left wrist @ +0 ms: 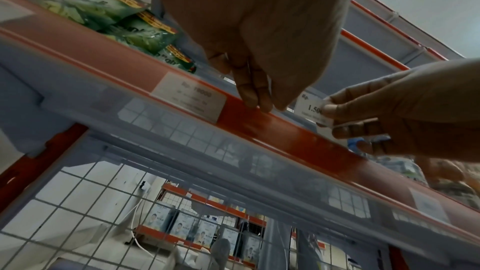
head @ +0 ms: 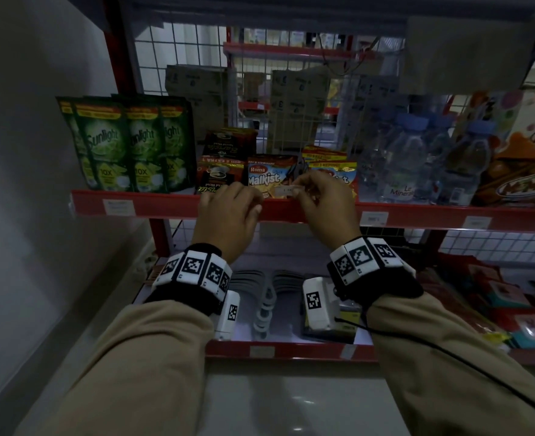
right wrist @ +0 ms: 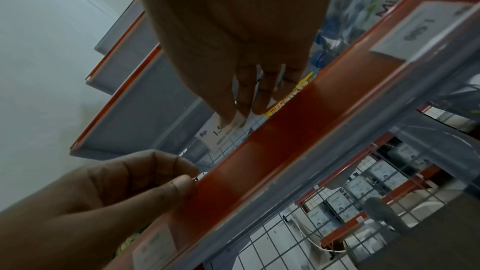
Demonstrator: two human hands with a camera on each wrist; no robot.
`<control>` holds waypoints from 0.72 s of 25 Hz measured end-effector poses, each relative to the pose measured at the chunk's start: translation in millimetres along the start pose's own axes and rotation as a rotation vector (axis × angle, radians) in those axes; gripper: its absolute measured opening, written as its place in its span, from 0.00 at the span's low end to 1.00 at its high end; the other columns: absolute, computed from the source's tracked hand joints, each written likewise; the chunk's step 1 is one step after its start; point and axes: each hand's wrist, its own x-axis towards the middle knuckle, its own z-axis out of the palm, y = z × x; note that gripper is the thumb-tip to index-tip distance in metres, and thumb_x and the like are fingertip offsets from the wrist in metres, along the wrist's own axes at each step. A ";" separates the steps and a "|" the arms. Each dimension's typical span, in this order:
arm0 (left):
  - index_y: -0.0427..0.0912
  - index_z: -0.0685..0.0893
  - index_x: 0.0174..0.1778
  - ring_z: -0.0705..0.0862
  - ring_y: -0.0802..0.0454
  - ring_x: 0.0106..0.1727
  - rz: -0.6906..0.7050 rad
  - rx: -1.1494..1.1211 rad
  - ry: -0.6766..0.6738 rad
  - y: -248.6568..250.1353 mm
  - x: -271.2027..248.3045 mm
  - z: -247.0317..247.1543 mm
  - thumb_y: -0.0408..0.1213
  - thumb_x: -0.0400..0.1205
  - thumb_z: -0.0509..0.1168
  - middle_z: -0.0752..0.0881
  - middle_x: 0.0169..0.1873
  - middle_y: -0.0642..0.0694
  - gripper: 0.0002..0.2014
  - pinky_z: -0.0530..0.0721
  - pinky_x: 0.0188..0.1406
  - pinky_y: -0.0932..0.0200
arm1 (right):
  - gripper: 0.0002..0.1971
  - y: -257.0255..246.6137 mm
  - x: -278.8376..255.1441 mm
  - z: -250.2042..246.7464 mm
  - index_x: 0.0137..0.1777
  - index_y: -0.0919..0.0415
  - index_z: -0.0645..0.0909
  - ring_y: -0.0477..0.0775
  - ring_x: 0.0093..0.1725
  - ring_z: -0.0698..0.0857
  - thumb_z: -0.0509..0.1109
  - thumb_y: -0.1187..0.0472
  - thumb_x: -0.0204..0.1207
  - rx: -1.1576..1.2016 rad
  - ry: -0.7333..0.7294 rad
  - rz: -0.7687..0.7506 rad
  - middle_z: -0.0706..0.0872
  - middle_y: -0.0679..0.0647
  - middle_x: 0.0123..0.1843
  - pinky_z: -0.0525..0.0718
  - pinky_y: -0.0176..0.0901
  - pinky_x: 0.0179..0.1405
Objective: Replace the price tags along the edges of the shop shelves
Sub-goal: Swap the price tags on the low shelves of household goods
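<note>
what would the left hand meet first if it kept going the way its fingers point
Probably the red shelf edge strip: the left hand has its fingertips at or just short of the strip's top lip. Contact is hard to judge.

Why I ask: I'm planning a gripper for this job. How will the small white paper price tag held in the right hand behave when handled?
The small white paper price tag looks thin and probably very light; the right hand pinches it by one end. It juts out unsupported without visibly drooping, so probably slightly stiff, yet easily creased. Sliding it into the red shelf-edge strip likely needs gentle, flat guidance.
</note>
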 end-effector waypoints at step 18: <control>0.46 0.81 0.54 0.75 0.44 0.51 0.038 0.166 0.002 -3.6 2.6 10.3 0.44 0.84 0.59 0.78 0.48 0.46 0.10 0.63 0.50 0.50 | 0.06 2.0 -1.8 4.5 0.51 0.51 0.82 0.57 0.53 0.77 0.68 0.55 0.77 -0.265 -0.203 -0.148 0.83 0.50 0.48 0.78 0.59 0.53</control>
